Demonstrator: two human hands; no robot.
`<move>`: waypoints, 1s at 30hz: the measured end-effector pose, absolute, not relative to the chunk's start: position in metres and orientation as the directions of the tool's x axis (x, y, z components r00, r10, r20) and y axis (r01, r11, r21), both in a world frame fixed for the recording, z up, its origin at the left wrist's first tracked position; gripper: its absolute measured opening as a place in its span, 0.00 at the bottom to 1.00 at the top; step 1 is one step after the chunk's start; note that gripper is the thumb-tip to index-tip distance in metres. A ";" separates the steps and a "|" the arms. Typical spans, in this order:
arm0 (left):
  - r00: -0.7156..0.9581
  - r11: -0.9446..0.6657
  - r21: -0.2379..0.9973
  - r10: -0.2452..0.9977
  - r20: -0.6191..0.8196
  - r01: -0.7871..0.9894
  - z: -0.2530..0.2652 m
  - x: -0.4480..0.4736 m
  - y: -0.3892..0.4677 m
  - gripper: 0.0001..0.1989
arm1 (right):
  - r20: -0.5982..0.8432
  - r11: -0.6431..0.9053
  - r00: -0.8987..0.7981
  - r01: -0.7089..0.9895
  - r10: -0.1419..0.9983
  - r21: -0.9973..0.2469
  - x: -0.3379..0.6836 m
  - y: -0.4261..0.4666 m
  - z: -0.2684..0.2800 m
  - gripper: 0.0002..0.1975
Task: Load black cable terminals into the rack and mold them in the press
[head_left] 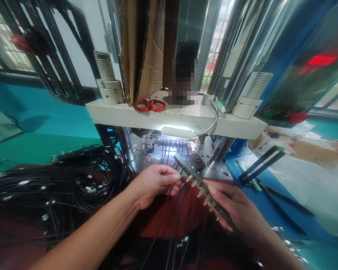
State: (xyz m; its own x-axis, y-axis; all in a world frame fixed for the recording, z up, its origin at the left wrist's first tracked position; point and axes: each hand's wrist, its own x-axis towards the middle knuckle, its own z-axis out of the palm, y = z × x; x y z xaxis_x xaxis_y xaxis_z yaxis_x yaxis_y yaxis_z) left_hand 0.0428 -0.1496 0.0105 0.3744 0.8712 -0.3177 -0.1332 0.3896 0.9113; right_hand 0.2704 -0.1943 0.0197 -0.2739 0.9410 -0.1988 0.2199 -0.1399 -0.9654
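Observation:
My right hand (pixel 233 206) grips a dark metal bar (pixel 198 182) with a row of small metal connectors along its near edge. The bar slants down from its far left end towards my palm. My left hand (pixel 156 183) pinches a thin black cable (pixel 165 213) close to the bar's far end; the cable's tip is partly hidden by the fingers. Several more black cables hang below the bar, over a dark red surface (pixel 146 225). Beyond my hands, a lit metal mould (pixel 169 147) on the press bed has several cables lying in it.
A large heap of black cables (pixel 95 168) lies to the left. Red-handled scissors (pixel 150 105) and cardboard (pixel 150 48) rest on the press's cream plate (pixel 124 118). On the right are black tweezers (pixel 284 206) on a blue mat (pixel 312 232), plastic bags and a red-lit display (pixel 322 60).

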 end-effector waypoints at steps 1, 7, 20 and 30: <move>0.370 0.378 0.917 0.876 -0.309 -0.129 0.009 0.044 -0.151 0.10 | -0.201 -0.140 -0.278 0.224 0.939 -0.965 0.270 -0.194 0.020 0.26; 0.316 0.358 0.929 0.896 -0.312 -0.098 0.007 0.054 -0.155 0.09 | -0.210 -0.143 -0.281 0.241 0.937 -0.960 0.270 -0.195 0.017 0.24; 0.307 0.346 0.934 0.901 -0.305 -0.088 0.005 0.057 -0.156 0.06 | -0.192 -0.082 -0.298 0.343 0.935 -0.936 0.269 -0.194 0.010 0.25; 0.321 0.300 0.953 0.907 -0.272 -0.041 0.004 0.057 -0.154 0.06 | -0.180 -0.043 -0.330 0.382 0.927 -0.923 0.264 -0.199 0.016 0.24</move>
